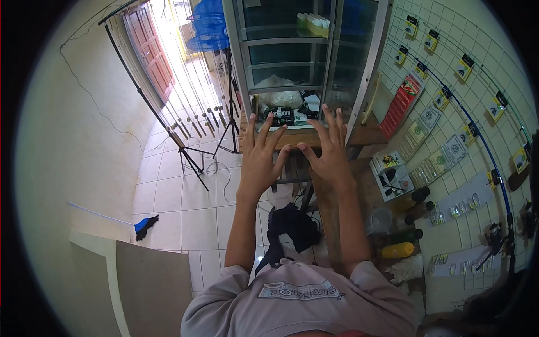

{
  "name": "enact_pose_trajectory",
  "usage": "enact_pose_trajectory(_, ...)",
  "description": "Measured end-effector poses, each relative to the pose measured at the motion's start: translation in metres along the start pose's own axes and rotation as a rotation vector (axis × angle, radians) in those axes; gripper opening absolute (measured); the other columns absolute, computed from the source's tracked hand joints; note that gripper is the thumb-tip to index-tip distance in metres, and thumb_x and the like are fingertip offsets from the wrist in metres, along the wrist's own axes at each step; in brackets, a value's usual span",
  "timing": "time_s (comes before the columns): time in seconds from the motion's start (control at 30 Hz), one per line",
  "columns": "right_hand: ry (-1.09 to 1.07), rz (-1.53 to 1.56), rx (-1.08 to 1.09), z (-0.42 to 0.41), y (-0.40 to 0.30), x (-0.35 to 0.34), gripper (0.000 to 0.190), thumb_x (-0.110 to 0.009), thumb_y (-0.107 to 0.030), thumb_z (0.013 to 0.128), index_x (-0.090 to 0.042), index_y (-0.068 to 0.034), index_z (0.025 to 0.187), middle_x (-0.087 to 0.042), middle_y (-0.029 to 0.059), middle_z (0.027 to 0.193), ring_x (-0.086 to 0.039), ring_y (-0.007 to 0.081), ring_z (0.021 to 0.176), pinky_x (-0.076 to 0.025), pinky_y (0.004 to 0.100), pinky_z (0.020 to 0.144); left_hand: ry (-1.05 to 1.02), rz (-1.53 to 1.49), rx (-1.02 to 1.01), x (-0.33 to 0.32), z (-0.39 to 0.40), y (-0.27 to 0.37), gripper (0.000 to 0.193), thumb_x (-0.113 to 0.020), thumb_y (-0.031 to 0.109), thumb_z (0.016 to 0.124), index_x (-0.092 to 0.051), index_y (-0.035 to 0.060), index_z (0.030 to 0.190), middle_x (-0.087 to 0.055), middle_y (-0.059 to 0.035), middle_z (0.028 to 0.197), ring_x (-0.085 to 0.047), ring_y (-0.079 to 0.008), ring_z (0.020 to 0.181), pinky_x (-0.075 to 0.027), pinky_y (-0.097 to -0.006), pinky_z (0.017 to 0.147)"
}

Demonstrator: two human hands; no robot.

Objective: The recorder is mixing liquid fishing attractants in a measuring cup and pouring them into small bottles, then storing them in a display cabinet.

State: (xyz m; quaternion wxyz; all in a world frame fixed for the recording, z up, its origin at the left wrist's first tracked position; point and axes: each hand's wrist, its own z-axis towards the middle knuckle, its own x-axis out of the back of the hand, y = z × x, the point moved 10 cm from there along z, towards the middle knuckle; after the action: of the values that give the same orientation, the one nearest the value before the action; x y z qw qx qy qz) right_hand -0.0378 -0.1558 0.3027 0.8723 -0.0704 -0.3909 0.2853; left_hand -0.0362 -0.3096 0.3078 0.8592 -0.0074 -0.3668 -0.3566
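Observation:
Both hands are raised before me, palms away and fingers spread. My left hand (262,160) holds nothing. My right hand (332,158) is empty too, with its thumb close to the left thumb but apart from it. Beyond the fingertips stands an aluminium-framed glass display cabinet (286,41) on a wooden table (294,140). Its bottom compartment holds a filled clear plastic bag (281,96) and a dark printed pack (281,117), partly hidden by my fingers. Small bottles of yellow-green liquid (313,25) stand on an upper shelf.
Fishing rods (196,126) stand in a tripod rack at the left, near a blue mesh net (208,25). A broom (145,227) leans by the wall. On the right, a wooden bench (330,223) bears a white organiser (391,177) and bottles (398,250) below a wire grid hung with tackle packets (463,67).

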Motion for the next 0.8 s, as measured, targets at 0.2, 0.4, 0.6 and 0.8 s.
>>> enact_pose_trajectory(0.2, -0.011, 0.060, 0.032, 0.008, -0.006, -0.008, 0.060, -0.056, -0.056, 0.091, -0.054, -0.012, 0.133, -0.023, 0.0144, 0.157, -0.007, 0.0420, 0.147, -0.008, 0.0656, 0.114, -0.006, 0.031, 0.009, 0.005, 0.009, -0.005, 0.037, -0.062, 0.028, 0.093, -0.061, 0.0165, 0.128, -0.040, -0.0087, 0.150, -0.024, -0.0403, 0.143, -0.030, -0.0513, 0.113)
enact_pose_trajectory(0.4, 0.004, 0.134, 0.072, 0.033, -0.015, -0.012, 0.057, -0.057, -0.053, 0.092, -0.053, -0.013, 0.132, -0.025, 0.0143, 0.156, -0.008, 0.0428, 0.147, -0.009, 0.0632, 0.116, 0.057, 0.066, -0.009, 0.018, 0.036, -0.015, 0.037, -0.062, 0.032, 0.093, -0.062, 0.0172, 0.126, -0.041, -0.0078, 0.149, -0.022, -0.0392, 0.144, -0.028, -0.0536, 0.114)
enact_pose_trajectory(0.6, 0.092, 0.148, 0.156, 0.079, -0.027, -0.007, 0.056, -0.061, -0.051, 0.091, -0.054, -0.013, 0.131, -0.030, 0.0149, 0.152, -0.011, 0.0451, 0.145, -0.015, 0.0623, 0.115, 0.124, 0.097, -0.031, 0.037, 0.077, -0.028, 0.036, -0.062, 0.034, 0.093, -0.063, 0.0167, 0.124, -0.041, -0.0072, 0.149, -0.021, -0.0380, 0.145, -0.027, -0.0549, 0.114)
enact_pose_trajectory(0.8, 0.190, 0.250, 0.189, 0.149, -0.034, -0.006, 0.054, -0.064, -0.047, 0.090, -0.055, -0.011, 0.129, -0.031, 0.0164, 0.151, -0.015, 0.0458, 0.145, -0.021, 0.0611, 0.113, 0.255, 0.161, -0.047, 0.061, 0.146, -0.047, 0.034, -0.063, 0.031, 0.093, -0.064, 0.0161, 0.123, -0.042, -0.0072, 0.149, -0.021, -0.0371, 0.146, -0.026, -0.0565, 0.114)
